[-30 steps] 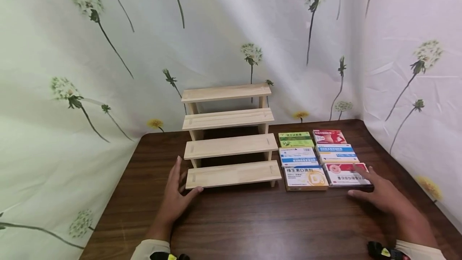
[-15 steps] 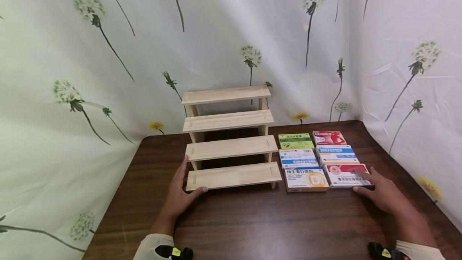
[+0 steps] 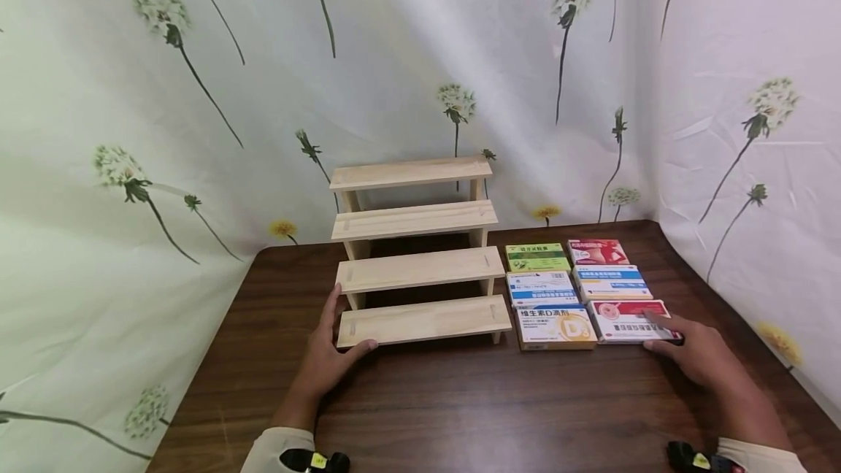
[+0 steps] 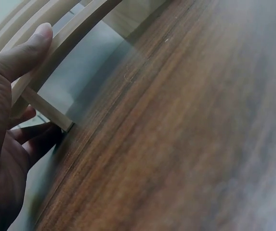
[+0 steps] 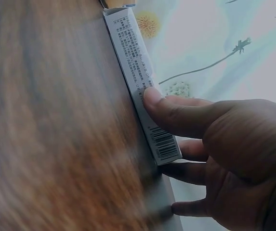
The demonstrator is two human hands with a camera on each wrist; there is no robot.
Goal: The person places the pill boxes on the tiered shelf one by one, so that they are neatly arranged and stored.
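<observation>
My left hand (image 3: 328, 352) holds the front left corner of a pale wooden stepped display rack (image 3: 423, 318). In the left wrist view, its thumb lies on the front edge of the lowest board (image 4: 63, 41) and its fingers reach past the side by the leg. At the right, my right hand (image 3: 699, 352) grips the right end of a red-and-white medicine box (image 3: 624, 328), which lies flat on the table. The right wrist view has the thumb pressed on the box's printed side (image 5: 133, 62), above a barcode, with other fingers partly hidden behind it.
Left of the held box lies a vitamin D box (image 3: 555, 327). Behind are two blue-and-white boxes (image 3: 542, 289), a green box (image 3: 537, 258) and a red box (image 3: 598, 252). A dandelion-print curtain (image 3: 394, 57) hangs behind the dark wooden table (image 3: 447, 407).
My left hand has moved forward and right, up against the rack's corner. My right thumb and fingers have closed on the red-and-white box's right end. The rack and boxes stay put.
</observation>
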